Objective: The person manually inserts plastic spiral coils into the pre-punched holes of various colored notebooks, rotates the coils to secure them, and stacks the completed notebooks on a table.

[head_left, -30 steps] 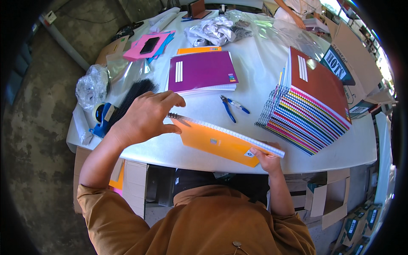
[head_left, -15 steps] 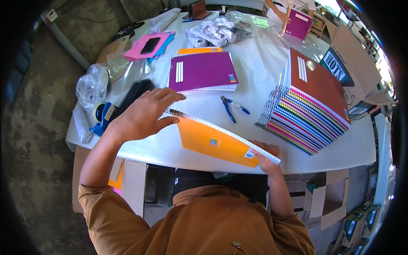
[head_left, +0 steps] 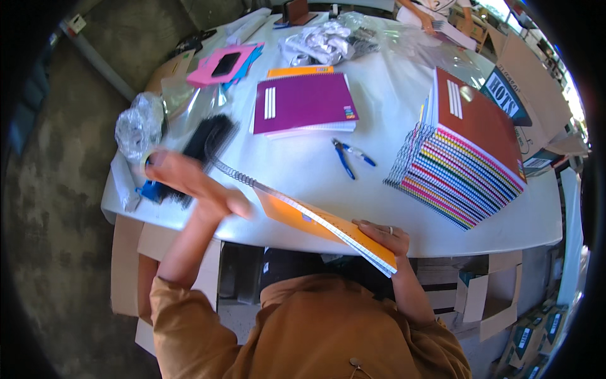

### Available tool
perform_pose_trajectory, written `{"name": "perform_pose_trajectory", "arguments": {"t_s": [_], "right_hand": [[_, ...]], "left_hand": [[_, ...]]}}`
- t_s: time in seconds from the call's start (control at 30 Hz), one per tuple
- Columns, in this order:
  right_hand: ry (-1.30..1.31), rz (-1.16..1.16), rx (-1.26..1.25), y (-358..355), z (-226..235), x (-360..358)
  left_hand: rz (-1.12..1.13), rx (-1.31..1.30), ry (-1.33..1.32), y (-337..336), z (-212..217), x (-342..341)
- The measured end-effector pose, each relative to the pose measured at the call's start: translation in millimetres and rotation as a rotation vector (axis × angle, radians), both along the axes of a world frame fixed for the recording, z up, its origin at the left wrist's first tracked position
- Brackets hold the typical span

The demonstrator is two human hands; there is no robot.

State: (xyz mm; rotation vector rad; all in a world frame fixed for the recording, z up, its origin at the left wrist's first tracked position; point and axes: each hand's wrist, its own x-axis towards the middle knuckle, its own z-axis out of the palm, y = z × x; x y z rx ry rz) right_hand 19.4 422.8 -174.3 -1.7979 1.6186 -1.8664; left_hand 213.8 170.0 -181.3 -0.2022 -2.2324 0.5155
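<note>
My right hand [head_left: 386, 239] grips the lower right end of an orange-covered notebook [head_left: 297, 218], which is tilted with its punched edge up. A dark spiral coil [head_left: 237, 174] sticks out from the far left end of that edge. My left hand [head_left: 192, 183], smeared by motion, has its fingers stretched out beside the coil and holds nothing visible. Behind it lies a bundle of black coils [head_left: 211, 136], next to a blue tape dispenser [head_left: 149, 191] partly hidden by the hand. Blue-handled cutting pliers [head_left: 344, 161] lie beyond the notebook.
Purple-covered notebooks [head_left: 306, 104] lie mid-table. A tall stack of brown-topped spiral notebooks [head_left: 473, 120] stands right, near an opened carton [head_left: 536, 88]. Crumpled plastic [head_left: 322, 44], a phone [head_left: 226, 64] on coloured sheets and bubble wrap [head_left: 139, 126] lie around. Another person's hand [head_left: 429, 25] works at the far side.
My left hand has swung down and left, and more coil shows outside the notebook. My right hand has lowered and tilted the notebook. The other person's purple notebook is no longer held upright.
</note>
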Motion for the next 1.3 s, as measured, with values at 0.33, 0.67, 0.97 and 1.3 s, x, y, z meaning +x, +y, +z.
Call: {"name": "perform_pose_trajectory", "arguments": {"t_s": [0.33, 0.67, 0.97, 1.3], "right_hand": [[0.141, 0.031, 0.012, -1, 7, 7], [0.199, 0.065, -0.026, -5, 10, 12], [0.204, -0.006, -0.028, -4, 9, 10], [0.137, -0.015, -0.059, -5, 4, 5]], "left_hand": [[0.003, 0.299, 0.217, -23, 8, -2], [-0.047, 0.499, -0.054, 37, -34, 10], [-0.140, 0.397, 0.155, 45, -6, -26], [-0.036, 0.297, 0.261, 19, -59, -35]]}}
